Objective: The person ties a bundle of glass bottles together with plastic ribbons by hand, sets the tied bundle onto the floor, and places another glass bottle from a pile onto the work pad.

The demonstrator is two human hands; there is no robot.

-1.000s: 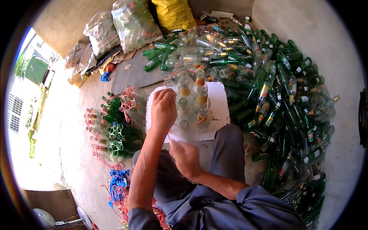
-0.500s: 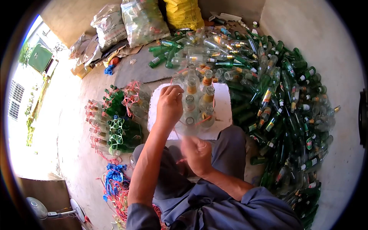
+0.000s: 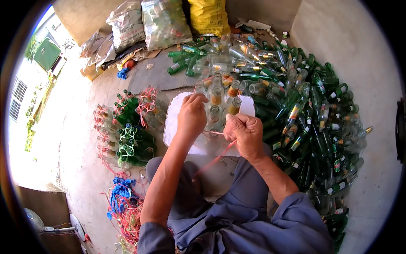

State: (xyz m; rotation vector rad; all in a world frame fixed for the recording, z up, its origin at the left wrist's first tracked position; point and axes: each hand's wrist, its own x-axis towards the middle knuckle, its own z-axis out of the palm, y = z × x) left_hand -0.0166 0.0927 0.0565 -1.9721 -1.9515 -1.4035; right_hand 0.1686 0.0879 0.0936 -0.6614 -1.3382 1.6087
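Note:
Several clear glass bottles (image 3: pixel 215 111) stand upright in a cluster on a white board (image 3: pixel 172 122) in front of me. My left hand (image 3: pixel 192 114) is closed at the left side of the cluster, its fingertips near a bottle neck; what they hold is hidden. My right hand (image 3: pixel 244 134), at the front right of the cluster, is closed on a pink string (image 3: pixel 216 160). One stretch of the string runs left across the bottles' front, and a loose length hangs down toward my lap.
Bundled bottles (image 3: pixel 136 146) stand on the left. A tangle of red and blue strings (image 3: pixel 126 203) lies below them. Loose bottles (image 3: pixel 313 114) are heaped along the right. Filled sacks (image 3: pixel 165 23) and a yellow sack (image 3: pixel 208 17) stand at the back.
My right hand has moved up and right from above my lap to the bottles, drawing the string with it. My left hand stays by the cluster's left side. The view has shifted slightly.

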